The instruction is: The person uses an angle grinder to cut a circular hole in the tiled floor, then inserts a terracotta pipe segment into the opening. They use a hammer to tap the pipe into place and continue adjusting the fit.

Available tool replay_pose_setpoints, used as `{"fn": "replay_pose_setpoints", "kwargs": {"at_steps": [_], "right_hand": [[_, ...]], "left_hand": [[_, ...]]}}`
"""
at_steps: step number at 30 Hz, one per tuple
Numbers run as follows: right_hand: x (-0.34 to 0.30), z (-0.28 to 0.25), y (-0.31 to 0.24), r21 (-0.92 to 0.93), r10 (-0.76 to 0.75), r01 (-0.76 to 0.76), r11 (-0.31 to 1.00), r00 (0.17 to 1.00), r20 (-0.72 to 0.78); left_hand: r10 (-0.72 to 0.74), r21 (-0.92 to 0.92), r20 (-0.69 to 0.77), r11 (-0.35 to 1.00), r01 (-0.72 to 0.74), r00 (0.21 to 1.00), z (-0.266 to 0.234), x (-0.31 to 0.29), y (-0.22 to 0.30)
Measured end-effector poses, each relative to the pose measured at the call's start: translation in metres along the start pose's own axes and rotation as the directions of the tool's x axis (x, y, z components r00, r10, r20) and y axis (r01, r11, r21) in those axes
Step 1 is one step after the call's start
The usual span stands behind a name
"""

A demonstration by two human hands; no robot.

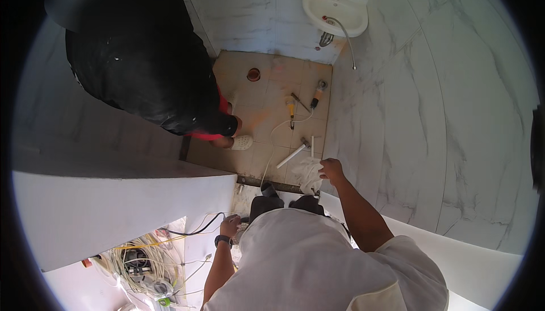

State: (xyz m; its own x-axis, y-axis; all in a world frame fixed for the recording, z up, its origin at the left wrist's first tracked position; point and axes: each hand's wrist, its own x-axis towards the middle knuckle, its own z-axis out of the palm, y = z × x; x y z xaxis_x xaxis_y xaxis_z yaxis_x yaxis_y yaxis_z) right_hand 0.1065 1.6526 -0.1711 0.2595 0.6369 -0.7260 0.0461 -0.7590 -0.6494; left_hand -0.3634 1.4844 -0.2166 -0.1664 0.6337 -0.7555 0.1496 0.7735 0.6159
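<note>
Holding a crumpled white cloth [309, 176] pinched in its fingers, the right hand [331, 169] is raised beside the marbled wall, above the tiled floor [267, 92]. The left hand [230, 226] is closed around what appears to be a dark tool handle with a black cable [198, 230]; the detail is too small to confirm. On the floor lie a white pipe [291, 156], a screwdriver [291, 111] and a hammer [297, 101]. A second person in a black top [136, 61] stands at left. A white basin [336, 14] hangs on the far wall.
</note>
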Motion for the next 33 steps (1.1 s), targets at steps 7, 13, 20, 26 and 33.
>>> {"fn": "replay_pose_setpoints", "kwargs": {"at_steps": [7, 13, 20, 26, 33], "right_hand": [[0.017, -0.028, -0.127, 0.34, -0.078, 0.109, 0.934, 0.991, -0.105], [0.085, -0.019, -0.214, 0.323, -0.048, 0.039, 0.946, 0.999, 0.02], [0.16, -0.021, -0.375, 0.463, -0.327, 0.203, 0.863, 0.922, 0.206], [0.223, -0.056, -0.496, 0.642, -0.567, 0.353, 0.681, 0.809, 0.156], [0.345, -0.094, -0.553, -0.185, -0.587, 0.569, 0.801, 0.69, -0.423]], "left_hand": [[0.177, 0.192, 0.254, 0.954, -0.229, 0.951, 0.023, 0.052, 0.161], [0.242, 0.232, 0.338, 0.915, -0.33, 0.91, 0.073, 0.109, 0.246], [0.058, 0.086, 0.307, 0.992, -0.088, 0.95, 0.144, 0.191, 0.369], [0.26, 0.123, 0.287, 0.944, -0.305, 0.922, 0.179, 0.245, 0.482], [0.176, 0.145, 0.228, 0.966, -0.212, 0.958, 0.173, 0.283, 0.541]]}}
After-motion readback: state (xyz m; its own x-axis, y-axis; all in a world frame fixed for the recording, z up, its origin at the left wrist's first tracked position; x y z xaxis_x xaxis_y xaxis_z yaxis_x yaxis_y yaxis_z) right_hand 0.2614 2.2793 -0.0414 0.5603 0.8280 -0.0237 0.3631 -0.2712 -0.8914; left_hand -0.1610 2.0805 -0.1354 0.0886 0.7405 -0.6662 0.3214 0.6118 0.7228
